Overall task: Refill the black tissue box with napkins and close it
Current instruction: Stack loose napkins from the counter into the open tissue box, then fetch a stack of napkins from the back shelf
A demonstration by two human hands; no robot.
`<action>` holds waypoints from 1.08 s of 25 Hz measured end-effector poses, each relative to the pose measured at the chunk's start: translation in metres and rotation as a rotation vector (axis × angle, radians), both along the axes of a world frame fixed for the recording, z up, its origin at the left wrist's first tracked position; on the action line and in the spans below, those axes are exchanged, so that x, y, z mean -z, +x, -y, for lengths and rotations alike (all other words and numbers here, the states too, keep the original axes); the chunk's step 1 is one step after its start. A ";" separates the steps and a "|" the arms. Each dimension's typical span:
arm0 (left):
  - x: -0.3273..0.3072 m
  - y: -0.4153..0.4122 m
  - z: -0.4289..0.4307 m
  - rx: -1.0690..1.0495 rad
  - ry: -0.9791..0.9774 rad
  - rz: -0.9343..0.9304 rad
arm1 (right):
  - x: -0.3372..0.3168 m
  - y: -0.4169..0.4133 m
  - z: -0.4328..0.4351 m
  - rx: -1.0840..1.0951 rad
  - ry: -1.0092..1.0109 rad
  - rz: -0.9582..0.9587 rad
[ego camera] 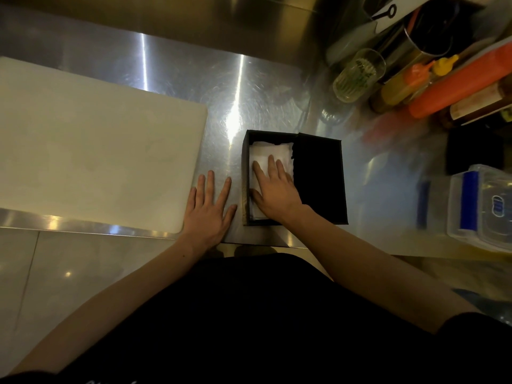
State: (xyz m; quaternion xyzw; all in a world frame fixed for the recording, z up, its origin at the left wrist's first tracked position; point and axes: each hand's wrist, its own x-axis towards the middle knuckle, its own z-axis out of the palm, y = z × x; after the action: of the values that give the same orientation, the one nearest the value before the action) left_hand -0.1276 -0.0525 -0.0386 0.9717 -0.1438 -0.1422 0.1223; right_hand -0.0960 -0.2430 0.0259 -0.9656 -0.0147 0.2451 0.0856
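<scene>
The black tissue box (pixel 246 173) sits open on the steel desk (pixel 221 87), near its front edge. White napkins (pixel 273 149) lie inside, and the right hand (pixel 275 191) presses them down with flat fingers (pixel 272 164), holding nothing. The lid (pixel 318 176) lies open on the right. The left hand (pixel 207 210) rests flat on the desk beside the box. If the napkins puff up, the lid may catch them and not shut.

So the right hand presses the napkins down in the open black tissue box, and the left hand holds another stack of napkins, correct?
Not quite. The head view shows that the left hand holds nothing: it lies flat on the steel counter beside the black tissue box. The rest stands: the right hand presses the napkins down in that open box.
</scene>
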 end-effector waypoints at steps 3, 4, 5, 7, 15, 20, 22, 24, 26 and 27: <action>-0.002 0.000 0.000 0.004 -0.001 -0.028 | -0.014 -0.007 0.008 0.019 0.098 0.152; -0.003 0.001 0.000 0.006 0.004 -0.035 | -0.020 -0.010 0.013 0.024 0.135 0.199; -0.004 0.001 0.000 0.011 0.006 -0.044 | -0.025 -0.013 0.019 0.039 0.167 0.233; -0.007 0.001 0.000 0.021 0.010 -0.048 | -0.032 -0.021 0.032 0.073 0.189 0.278; -0.037 0.012 0.002 0.030 -0.035 -0.145 | -0.049 -0.049 0.046 0.135 0.177 0.343; -0.067 0.014 -0.015 0.116 -0.121 -0.035 | -0.055 -0.059 0.032 0.075 0.143 0.416; -0.079 0.009 -0.021 0.105 -0.120 0.035 | -0.059 -0.059 0.028 0.012 0.139 0.458; -0.091 -0.004 -0.026 0.073 -0.097 0.112 | -0.065 -0.056 0.027 -0.083 0.159 0.497; -0.103 -0.017 -0.029 0.018 -0.072 0.180 | -0.071 -0.051 0.024 -0.178 0.189 0.524; -0.108 -0.028 -0.031 -0.033 -0.051 0.220 | -0.076 -0.051 0.020 -0.233 0.213 0.527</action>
State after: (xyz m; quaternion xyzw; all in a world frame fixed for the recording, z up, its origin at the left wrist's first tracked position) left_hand -0.1558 -0.0213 0.0698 0.9802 -0.1440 -0.0292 0.1329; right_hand -0.1468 -0.2635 0.1018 -0.9734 -0.1725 -0.0086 0.1508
